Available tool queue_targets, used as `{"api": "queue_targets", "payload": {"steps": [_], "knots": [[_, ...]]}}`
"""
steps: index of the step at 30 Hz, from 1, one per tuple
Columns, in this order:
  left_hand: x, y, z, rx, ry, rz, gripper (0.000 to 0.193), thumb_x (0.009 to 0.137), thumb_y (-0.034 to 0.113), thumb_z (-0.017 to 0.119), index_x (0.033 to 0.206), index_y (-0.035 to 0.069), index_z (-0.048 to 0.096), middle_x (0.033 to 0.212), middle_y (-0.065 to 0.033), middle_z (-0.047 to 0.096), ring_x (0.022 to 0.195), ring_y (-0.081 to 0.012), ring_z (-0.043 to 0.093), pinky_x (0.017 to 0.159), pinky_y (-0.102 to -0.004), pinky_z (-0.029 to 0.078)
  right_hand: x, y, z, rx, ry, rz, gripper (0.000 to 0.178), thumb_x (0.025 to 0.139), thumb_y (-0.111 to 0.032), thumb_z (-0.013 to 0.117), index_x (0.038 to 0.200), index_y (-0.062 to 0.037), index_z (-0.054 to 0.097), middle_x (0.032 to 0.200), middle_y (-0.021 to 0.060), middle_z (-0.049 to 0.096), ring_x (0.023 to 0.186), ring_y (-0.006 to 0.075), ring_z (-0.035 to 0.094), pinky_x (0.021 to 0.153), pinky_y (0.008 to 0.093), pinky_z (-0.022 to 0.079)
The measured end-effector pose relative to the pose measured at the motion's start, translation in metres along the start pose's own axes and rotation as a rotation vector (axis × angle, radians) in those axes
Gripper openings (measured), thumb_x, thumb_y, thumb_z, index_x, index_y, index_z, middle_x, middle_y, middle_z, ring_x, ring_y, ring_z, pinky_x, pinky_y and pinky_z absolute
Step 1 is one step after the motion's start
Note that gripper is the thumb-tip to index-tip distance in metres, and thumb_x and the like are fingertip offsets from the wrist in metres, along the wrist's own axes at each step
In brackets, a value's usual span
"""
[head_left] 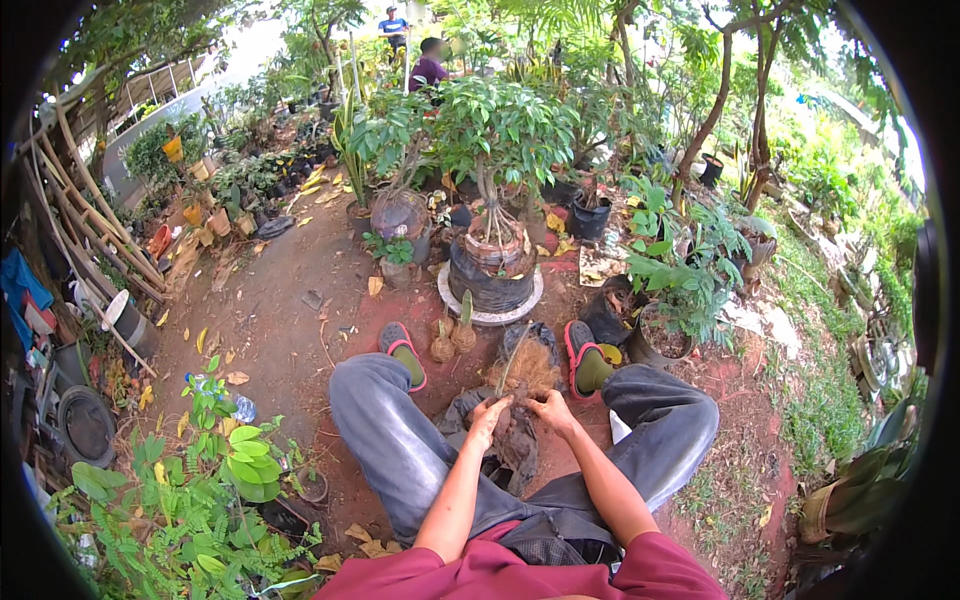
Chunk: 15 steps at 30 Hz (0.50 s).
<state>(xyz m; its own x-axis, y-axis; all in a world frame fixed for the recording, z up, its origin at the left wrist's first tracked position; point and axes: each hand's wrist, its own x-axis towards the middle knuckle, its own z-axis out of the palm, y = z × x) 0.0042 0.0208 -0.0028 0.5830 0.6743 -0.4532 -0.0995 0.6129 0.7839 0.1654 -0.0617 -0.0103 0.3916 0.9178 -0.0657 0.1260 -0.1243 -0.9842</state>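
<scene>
Between my knees, a clump of brown coconut fibre (530,368) sits above a crumpled black plastic bag (518,452), with a thin greenish stem (516,350) rising at its left side. My left hand (487,420) pinches the near edge of the fibre, fingers closed. Close beside it, my right hand (552,411) is also closed on that near edge. Whatever else lies between the fingertips is too small to make out. Just beyond my left foot stand two round brown sprouted nuts (442,346), at least one with a green shoot.
A potted tree in a black-wrapped pot (490,278) stands on a white round base ahead. Black pots (660,335) sit by my right foot. Bamboo poles (95,210) lean at the left; a leafy shrub (190,490) is near left. Two people (428,70) are far back.
</scene>
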Motion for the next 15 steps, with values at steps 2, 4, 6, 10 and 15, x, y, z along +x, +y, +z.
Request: {"api": "queue_targets", "payload": {"steps": [2, 4, 6, 10, 15], "knots": [[-0.003, 0.000, 0.003, 0.033, 0.021, 0.015, 0.031, 0.079, 0.027, 0.076, 0.097, 0.007, 0.061, 0.073, -0.0041, 0.062, 0.053, -0.0167, 0.062, 0.043, -0.0295, 0.049, 0.002, 0.006, 0.001, -0.024, 0.047, 0.038, 0.021, 0.086, -0.009, 0.064, 0.102, 0.0042, 0.067, 0.092, 0.0052, 0.068, 0.080, 0.0108, 0.059, 0.072, 0.0284, 0.048], [-0.003, -0.001, 0.002, -0.001, 0.002, 0.045, 0.030, 0.079, 0.026, 0.077, 0.096, 0.006, 0.061, 0.074, -0.0033, 0.063, 0.054, -0.0162, 0.062, 0.044, -0.0295, 0.049, 0.004, 0.011, 0.000, -0.031, 0.009, -0.003, 0.021, 0.085, -0.011, 0.065, 0.100, 0.0041, 0.067, 0.087, 0.0047, 0.067, 0.075, 0.0106, 0.058, 0.068, 0.0278, 0.048], [-0.001, -0.002, 0.001, 0.007, 0.007, 0.071, 0.030, 0.079, 0.024, 0.077, 0.096, 0.006, 0.061, 0.076, -0.0028, 0.063, 0.055, -0.0158, 0.062, 0.044, -0.0295, 0.050, 0.003, 0.013, 0.000, -0.093, 0.007, -0.009, 0.023, 0.084, -0.014, 0.066, 0.098, 0.0038, 0.068, 0.083, 0.0041, 0.067, 0.071, 0.0103, 0.057, 0.064, 0.0271, 0.047], [0.003, -0.005, -0.001, 0.027, 0.018, 0.078, 0.032, 0.078, 0.024, 0.079, 0.096, 0.005, 0.061, 0.078, -0.0028, 0.064, 0.055, -0.0158, 0.061, 0.045, -0.0297, 0.050, 0.003, 0.012, 0.001, -0.237, 0.047, -0.027, 0.026, 0.083, -0.018, 0.067, 0.099, 0.0025, 0.068, 0.078, 0.0049, 0.067, 0.066, 0.0112, 0.057, 0.060, 0.0276, 0.047], [0.002, -0.004, 0.001, -0.024, 0.024, 0.088, 0.037, 0.078, 0.027, 0.078, 0.100, 0.005, 0.058, 0.078, -0.0048, 0.065, 0.054, -0.0170, 0.062, 0.044, -0.0305, 0.050, 0.001, 0.005, 0.001, -0.387, 0.198, -0.058, 0.027, 0.081, -0.016, 0.068, 0.101, 0.0017, 0.068, 0.085, 0.0123, 0.071, 0.070, 0.0170, 0.065, 0.065, 0.0330, 0.052]]}}
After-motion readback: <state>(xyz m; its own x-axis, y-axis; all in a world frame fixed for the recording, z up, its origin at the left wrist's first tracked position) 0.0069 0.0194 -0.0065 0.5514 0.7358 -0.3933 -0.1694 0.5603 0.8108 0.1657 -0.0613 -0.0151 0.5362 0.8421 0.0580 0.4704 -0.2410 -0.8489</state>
